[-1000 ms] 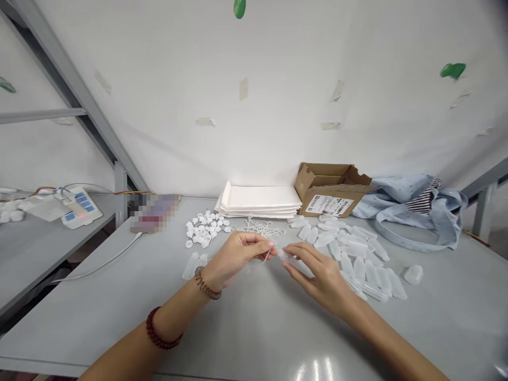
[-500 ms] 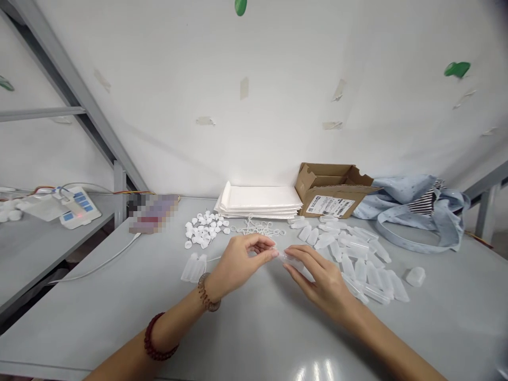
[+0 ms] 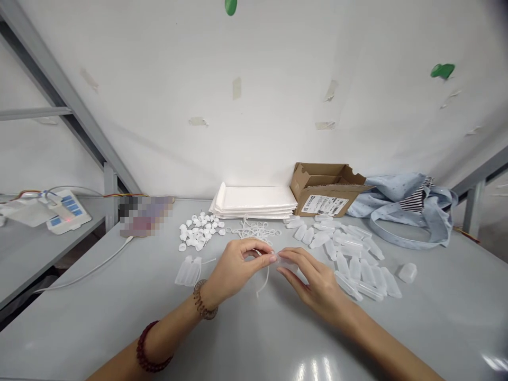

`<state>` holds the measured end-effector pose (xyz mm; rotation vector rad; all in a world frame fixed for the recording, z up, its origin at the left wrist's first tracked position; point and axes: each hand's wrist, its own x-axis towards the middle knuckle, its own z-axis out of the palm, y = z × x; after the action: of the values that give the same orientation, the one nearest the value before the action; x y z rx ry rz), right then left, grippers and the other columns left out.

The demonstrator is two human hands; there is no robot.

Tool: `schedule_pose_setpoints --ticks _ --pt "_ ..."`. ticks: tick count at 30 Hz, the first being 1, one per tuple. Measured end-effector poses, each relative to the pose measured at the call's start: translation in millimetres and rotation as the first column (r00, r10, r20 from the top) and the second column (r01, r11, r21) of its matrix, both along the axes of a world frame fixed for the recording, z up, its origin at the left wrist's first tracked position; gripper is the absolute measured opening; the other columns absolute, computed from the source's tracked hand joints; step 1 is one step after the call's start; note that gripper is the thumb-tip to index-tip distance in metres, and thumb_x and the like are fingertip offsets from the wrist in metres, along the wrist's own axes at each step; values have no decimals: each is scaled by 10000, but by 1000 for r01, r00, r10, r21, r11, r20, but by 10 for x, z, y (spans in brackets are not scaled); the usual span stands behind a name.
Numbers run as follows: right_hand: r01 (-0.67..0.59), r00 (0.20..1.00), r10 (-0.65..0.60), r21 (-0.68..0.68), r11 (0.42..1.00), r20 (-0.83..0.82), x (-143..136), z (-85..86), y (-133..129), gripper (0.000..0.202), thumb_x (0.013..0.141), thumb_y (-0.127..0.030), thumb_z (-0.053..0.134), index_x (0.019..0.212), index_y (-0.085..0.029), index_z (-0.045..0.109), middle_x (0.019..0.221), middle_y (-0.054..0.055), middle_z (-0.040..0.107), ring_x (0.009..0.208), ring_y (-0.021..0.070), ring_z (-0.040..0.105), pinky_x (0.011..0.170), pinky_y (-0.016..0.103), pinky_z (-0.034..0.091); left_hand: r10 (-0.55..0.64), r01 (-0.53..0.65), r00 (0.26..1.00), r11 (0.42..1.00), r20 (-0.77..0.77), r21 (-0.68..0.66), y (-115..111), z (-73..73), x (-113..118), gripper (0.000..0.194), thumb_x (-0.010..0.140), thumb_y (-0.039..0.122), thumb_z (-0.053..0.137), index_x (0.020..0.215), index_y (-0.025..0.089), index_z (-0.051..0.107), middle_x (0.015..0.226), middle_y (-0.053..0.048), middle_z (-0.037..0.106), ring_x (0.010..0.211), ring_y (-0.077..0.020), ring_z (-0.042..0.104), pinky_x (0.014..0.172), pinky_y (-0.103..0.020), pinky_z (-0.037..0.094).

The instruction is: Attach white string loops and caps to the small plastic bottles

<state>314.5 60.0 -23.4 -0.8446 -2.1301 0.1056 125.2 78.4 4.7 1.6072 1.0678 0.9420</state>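
Note:
My left hand (image 3: 243,267) is closed in a pinch on a thin white strap (image 3: 264,280), whose tail hangs below the fingertips. A small translucent plastic bottle (image 3: 288,263) lies in the closed fingers of my right hand (image 3: 313,279), its neck end towards my left fingertips. The fingers hide where strap and bottle meet. Left of my left hand, several translucent bottles (image 3: 188,271) lie side by side, a strap sticking out from them. Beyond the hands are a pile of white caps (image 3: 200,230) and a tangle of white looped straps (image 3: 254,228). Many loose bottles (image 3: 355,254) spread out at the right.
White padded envelopes (image 3: 257,200) are stacked against the wall, beside an open cardboard box (image 3: 329,193). Light blue fabric with a strap (image 3: 413,206) lies at the right back. On the left are a blurred-out object (image 3: 146,217) with a white cable (image 3: 91,270).
The white strap's tail now hangs visibly below my left fingers. Both hands stay close together around the bottle neck. The view has shifted slightly to the right.

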Motion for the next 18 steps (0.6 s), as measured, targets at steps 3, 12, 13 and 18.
schedule_pose_setpoints --ticks 3,12,13,18 --pt "2 1000 -2 1 1000 -10 -7 15 -1 272 890 -147 484 1155 -209 485 963 95 645 855 181 656 702 288 568 4 -3 1000 1000 4 -27 -12 1 3 162 763 338 656 814 192 706 858 -27 701 846 -179 626 760 -270 503" --pt "23 998 -25 53 998 49 -16 -43 2 281 886 -115 473 1160 -181 472 969 105 645 870 184 654 703 283 571 17 -18 1000 994 -13 -107 -51 2 35 225 761 387 641 795 176 709 766 -28 683 711 -153 585 636 -242 471" --pt "19 998 -23 60 998 65 -17 -58 2 300 885 -106 469 1175 -183 461 974 108 644 871 186 653 703 287 571 11 -13 1000 993 -21 -117 -55 2 41 234 763 392 635 787 171 709 748 -29 678 685 -148 573 618 -241 464" --pt "12 997 -17 63 998 72 -40 -102 0 393 886 -83 448 1254 -213 404 975 97 645 868 189 652 699 295 568 -7 -1 998 991 -59 -134 -93 -4 78 284 807 392 561 741 156 705 657 -21 649 597 -134 533 570 -242 432"
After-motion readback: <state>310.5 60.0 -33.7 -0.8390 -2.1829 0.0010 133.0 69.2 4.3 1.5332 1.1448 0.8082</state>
